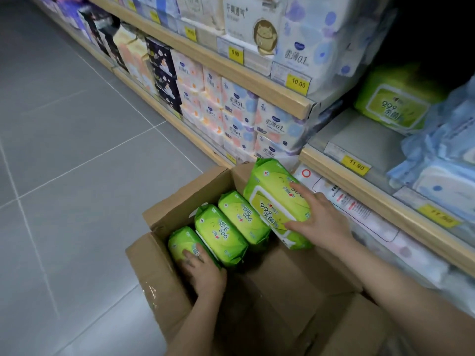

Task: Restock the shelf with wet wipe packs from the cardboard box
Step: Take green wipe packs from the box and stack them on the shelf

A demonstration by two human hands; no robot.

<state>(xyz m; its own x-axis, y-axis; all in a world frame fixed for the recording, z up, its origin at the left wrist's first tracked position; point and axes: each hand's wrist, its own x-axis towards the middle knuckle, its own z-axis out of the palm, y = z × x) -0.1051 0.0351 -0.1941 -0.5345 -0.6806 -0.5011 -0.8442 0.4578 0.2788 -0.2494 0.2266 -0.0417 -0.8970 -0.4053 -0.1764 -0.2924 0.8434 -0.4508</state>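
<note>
I'm looking down a shop aisle, the household paper and hygiene section of a store by the look of the stock. Wooden-edged shelves [259, 80] run along the right, packed tight with tissue packs [239, 111] in repeating rows of the same product. Yellow price tags [298, 84] sit in holders along the shelf lips (one reads 10.00, another 11.90). Green wet wipe packs [395, 104] lie on a shelf further right. An open cardboard box [159, 268] stands on the grey tiled floor [77, 150] in the aisle.
</note>
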